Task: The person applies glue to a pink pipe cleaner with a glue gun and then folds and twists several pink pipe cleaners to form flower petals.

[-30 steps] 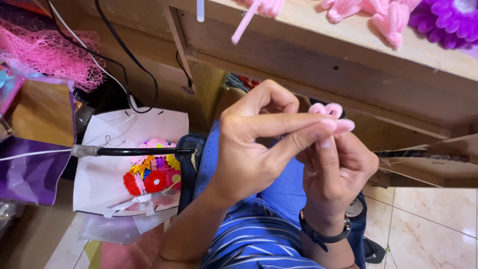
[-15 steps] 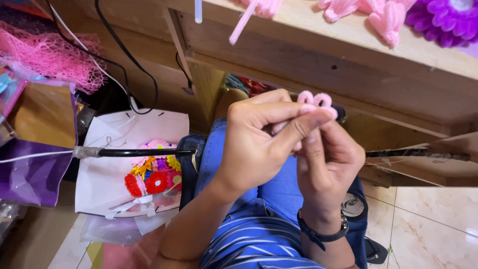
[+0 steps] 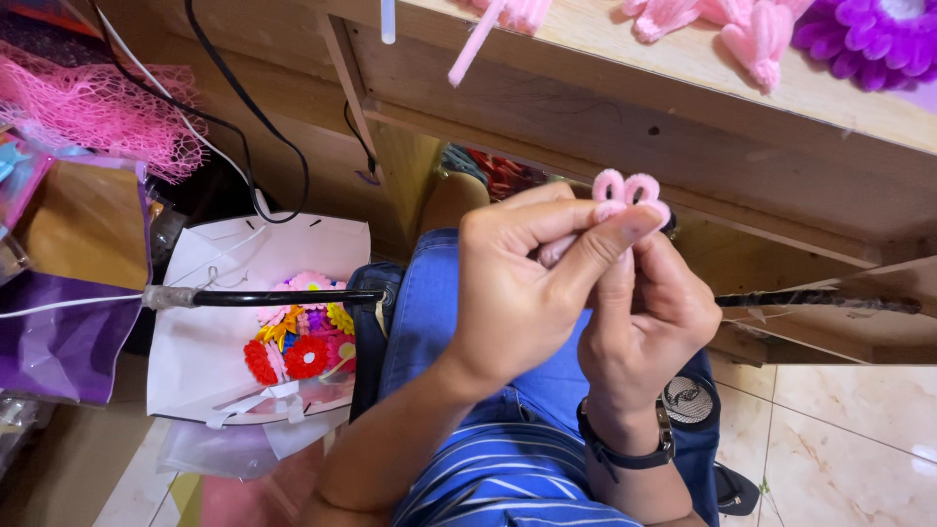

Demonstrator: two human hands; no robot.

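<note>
Pink fuzzy pipe cleaner (image 3: 625, 191), bent into two small loops side by side, sits at centre right of the frame, pinched between the thumb and fingers of the left hand (image 3: 532, 283). That hand is closed around the piece, thumb pressed along its lower part. Just to the right and slightly below, the right hand (image 3: 649, 317) has its fingers curled up against the same piece from underneath, touching it; a dark wristband (image 3: 625, 451) circles that wrist. Below the hands lie blue jeans and a blue striped shirt (image 3: 508, 483). A thin black rod (image 3: 278, 297) runs across the frame behind the hands, its left end wrapped in tape. At lower left a white paper bag (image 3: 200, 356) holds small bright flowers (image 3: 298, 342) in red, yellow and pink. Across the top runs a wooden table (image 3: 683, 127), with pink fuzzy pieces (image 3: 742, 24) and a purple flower (image 3: 869, 29) on it at upper right. Pink netting (image 3: 93, 102) lies at upper left.
</note>
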